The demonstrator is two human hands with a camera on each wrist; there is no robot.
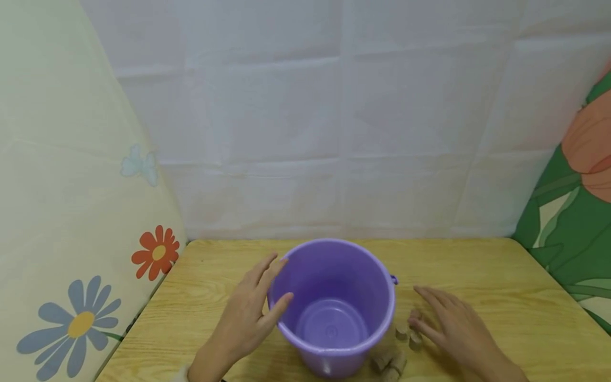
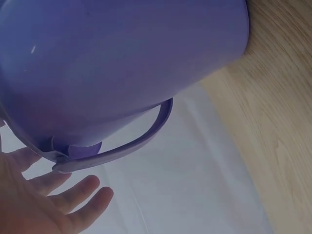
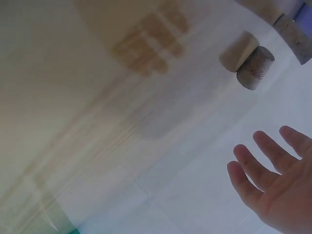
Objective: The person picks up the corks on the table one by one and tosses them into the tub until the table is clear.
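A purple bucket (image 1: pixel 329 276) stands upright on the table, its inside showing only the round base. My left hand (image 1: pixel 243 313) is at the bucket's left rim, fingers spread and nearly straight, thumb reaching over the edge. From the left wrist view, those fingers lie beside the joint of the bucket's hanging handle (image 2: pixel 126 148). To the right of the bucket, my right hand (image 1: pixel 458 329) hovers with extended fingers, holding nothing. Several corks lie between it and the bucket, among them a cork (image 1: pixel 401 332) near the thumb and a cork (image 3: pixel 256 68) in the right wrist view.
More corks (image 1: pixel 390 374) lie close to the bucket's front right side. The wooden table (image 1: pixel 487 265) meets a creased white cloth (image 1: pixel 286 132) at the back. Flower-printed panels flank it, a pale panel (image 1: pixel 57 212) on the left and a green one (image 1: pixel 573 233) on the right.
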